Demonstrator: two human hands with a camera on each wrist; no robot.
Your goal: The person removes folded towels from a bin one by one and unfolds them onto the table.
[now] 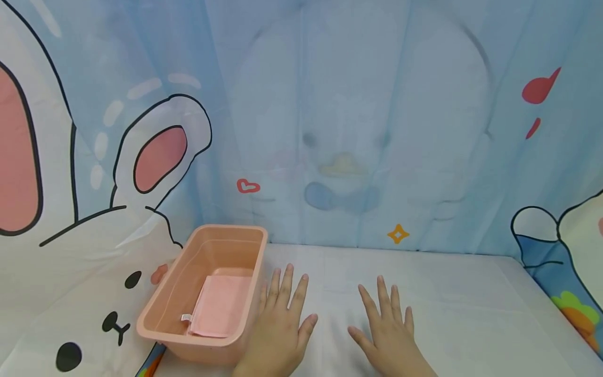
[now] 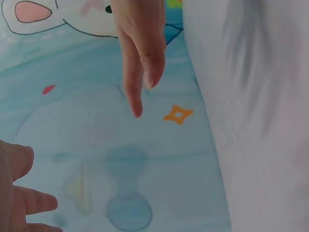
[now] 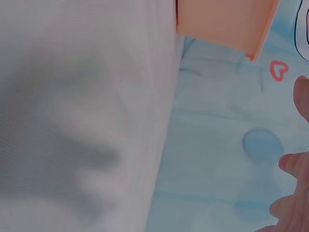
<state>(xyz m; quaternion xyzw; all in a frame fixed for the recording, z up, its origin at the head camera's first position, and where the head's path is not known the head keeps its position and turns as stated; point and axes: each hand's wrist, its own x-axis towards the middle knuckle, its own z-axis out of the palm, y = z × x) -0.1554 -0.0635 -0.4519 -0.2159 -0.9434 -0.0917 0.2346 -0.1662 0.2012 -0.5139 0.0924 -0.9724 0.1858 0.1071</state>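
Both hands hover palm down over the white table (image 1: 466,303), fingers straight and spread, holding nothing. My left hand (image 1: 278,335) is just beside the right wall of a peach plastic bin (image 1: 256,293) and overlaps that wall in the head view. Inside the bin lies a folded pink cloth (image 1: 223,306) with a small white tag. My right hand (image 1: 391,335) is farther right, over the bare tabletop. In the left wrist view the right hand (image 2: 145,38) hangs in from the top. The right wrist view catches the bin's outer side (image 3: 219,24).
Behind the table hangs a light blue printed curtain (image 1: 348,104) that meets its back edge. A white rabbit print (image 1: 89,283) covers the left side, and another printed figure (image 1: 584,246) borders the table on the right.
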